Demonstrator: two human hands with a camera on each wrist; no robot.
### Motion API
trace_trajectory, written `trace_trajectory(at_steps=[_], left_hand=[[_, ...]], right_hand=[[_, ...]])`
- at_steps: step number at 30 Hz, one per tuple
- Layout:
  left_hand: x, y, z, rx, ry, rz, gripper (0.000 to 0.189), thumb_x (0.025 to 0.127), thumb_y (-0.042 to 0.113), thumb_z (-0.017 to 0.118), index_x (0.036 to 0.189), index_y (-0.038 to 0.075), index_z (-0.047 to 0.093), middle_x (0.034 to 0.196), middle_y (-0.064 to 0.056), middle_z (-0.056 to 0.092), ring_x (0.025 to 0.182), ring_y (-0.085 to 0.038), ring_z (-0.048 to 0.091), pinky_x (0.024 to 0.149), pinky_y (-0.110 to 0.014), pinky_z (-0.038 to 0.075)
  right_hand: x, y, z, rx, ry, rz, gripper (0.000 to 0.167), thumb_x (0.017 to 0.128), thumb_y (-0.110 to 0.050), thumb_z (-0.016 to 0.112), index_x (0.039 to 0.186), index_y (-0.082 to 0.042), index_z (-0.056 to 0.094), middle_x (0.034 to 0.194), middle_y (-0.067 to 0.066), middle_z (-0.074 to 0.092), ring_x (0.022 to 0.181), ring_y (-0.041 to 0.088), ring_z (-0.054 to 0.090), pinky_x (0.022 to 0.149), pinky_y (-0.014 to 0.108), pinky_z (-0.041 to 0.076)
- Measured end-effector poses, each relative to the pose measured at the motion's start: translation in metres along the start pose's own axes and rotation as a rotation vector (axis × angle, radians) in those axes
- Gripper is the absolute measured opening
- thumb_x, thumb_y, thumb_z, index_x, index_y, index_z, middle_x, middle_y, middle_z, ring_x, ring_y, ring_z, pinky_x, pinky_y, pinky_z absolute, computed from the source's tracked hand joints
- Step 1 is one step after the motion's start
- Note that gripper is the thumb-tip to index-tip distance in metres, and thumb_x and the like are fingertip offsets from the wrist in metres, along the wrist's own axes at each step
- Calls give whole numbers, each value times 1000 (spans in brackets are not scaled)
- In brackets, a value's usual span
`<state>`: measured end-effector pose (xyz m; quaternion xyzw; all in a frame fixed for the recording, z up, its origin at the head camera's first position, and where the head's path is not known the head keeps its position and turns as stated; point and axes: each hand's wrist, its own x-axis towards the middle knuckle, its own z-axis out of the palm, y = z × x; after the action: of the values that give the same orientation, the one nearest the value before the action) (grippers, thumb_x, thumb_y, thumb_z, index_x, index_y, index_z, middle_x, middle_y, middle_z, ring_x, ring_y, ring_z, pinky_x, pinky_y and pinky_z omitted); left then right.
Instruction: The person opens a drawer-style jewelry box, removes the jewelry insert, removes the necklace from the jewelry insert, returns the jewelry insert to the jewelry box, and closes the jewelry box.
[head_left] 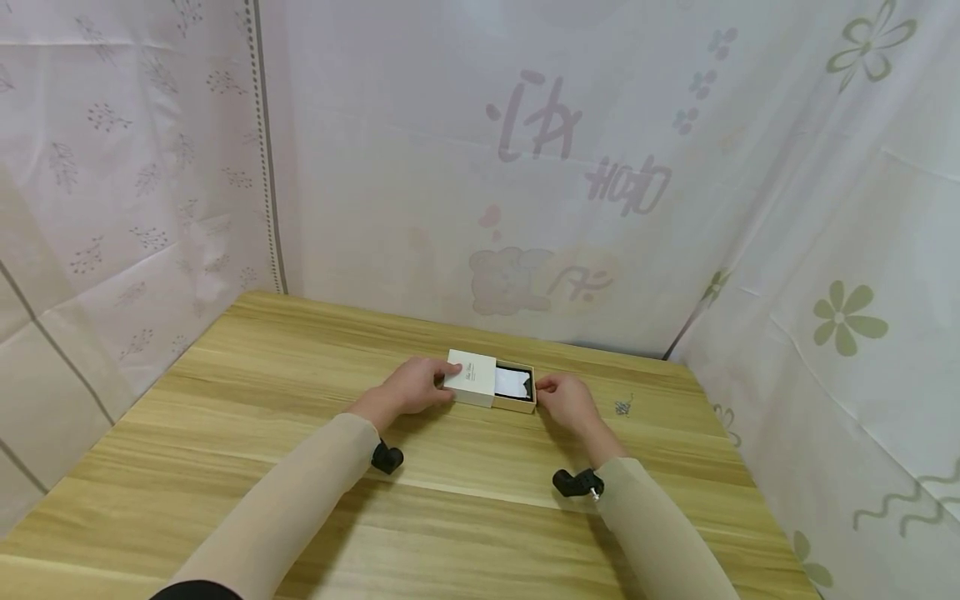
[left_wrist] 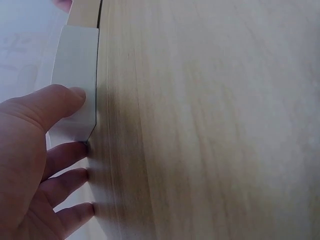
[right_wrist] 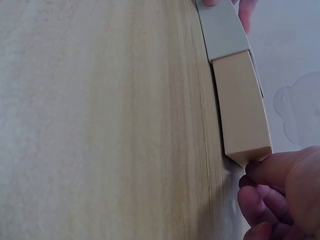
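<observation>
A small white cardboard sleeve (head_left: 474,385) with dark lettering lies on the table, and a tan inner drawer (right_wrist: 241,102) sticks out from its right end. Inside the drawer a white card (head_left: 512,382) shows against a black lining. My left hand (head_left: 412,387) grips the sleeve's left end, its thumb on the front side in the left wrist view (left_wrist: 30,135). At the drawer's outer end, my right hand (head_left: 570,402) has thumb and finger pinched together; whatever small pull lies between them is hidden.
To the right of my right hand lies a small tangled silvery thing (head_left: 623,407), like a fine chain. The wooden table (head_left: 352,350) reaches back to patterned curtains (head_left: 405,167), which hang behind it and on both sides.
</observation>
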<state>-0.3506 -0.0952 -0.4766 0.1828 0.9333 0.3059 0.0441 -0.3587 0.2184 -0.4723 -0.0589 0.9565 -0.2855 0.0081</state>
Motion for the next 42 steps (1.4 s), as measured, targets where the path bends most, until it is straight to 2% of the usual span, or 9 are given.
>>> trace_trajectory(at_steps=[3,12,15,24,31,38,42], left_hand=[[0,0,-1,-2,-5,-5,58,103,26,80,158,19,62,156,-13,66,129,-21,64,118,-44,51],[0,2,-3,-19,-26,-24,58,104,27,79,158,20,61,157,-13,64,135,-23,63,119,-44,50],[0,1,-4,-21,-22,-22,58,103,26,80,158,21,61,157,-13,64,134,-22,63,118,-44,50],[2,-2,-3,-23,-25,-27,58,102,27,81,157,22,61,152,-13,68,116,-19,61,110,-41,52],[3,-1,-4,-16,-33,-28,58,102,28,81,157,22,61,152,-13,68,118,-19,61,111,-41,52],[2,-2,-5,-17,-30,-25,58,102,27,81,157,22,61,152,-13,68,113,-19,60,107,-39,51],[0,-1,-5,-16,-26,-18,58,103,27,81,157,21,61,155,-14,66,122,-20,63,112,-42,52]], right_hand=[[1,-1,-1,8,-6,16,20,106,-14,69,118,-3,81,113,14,82,111,32,74,103,52,56],[6,2,-1,12,4,32,20,106,-15,70,116,-4,82,114,13,82,106,30,71,99,48,56],[7,1,0,21,4,27,19,106,-14,70,116,-3,82,113,14,82,106,31,71,99,49,56],[7,0,1,22,15,11,14,103,-12,74,111,-3,82,107,13,83,106,33,72,100,52,55],[6,1,2,17,19,19,15,104,-11,73,113,-3,82,107,14,82,104,33,73,97,51,56],[6,1,5,19,18,19,16,104,-12,73,113,-3,81,108,14,82,105,33,73,98,51,56],[7,0,6,17,21,13,16,104,-11,73,113,-2,81,108,15,82,107,35,73,99,52,56]])
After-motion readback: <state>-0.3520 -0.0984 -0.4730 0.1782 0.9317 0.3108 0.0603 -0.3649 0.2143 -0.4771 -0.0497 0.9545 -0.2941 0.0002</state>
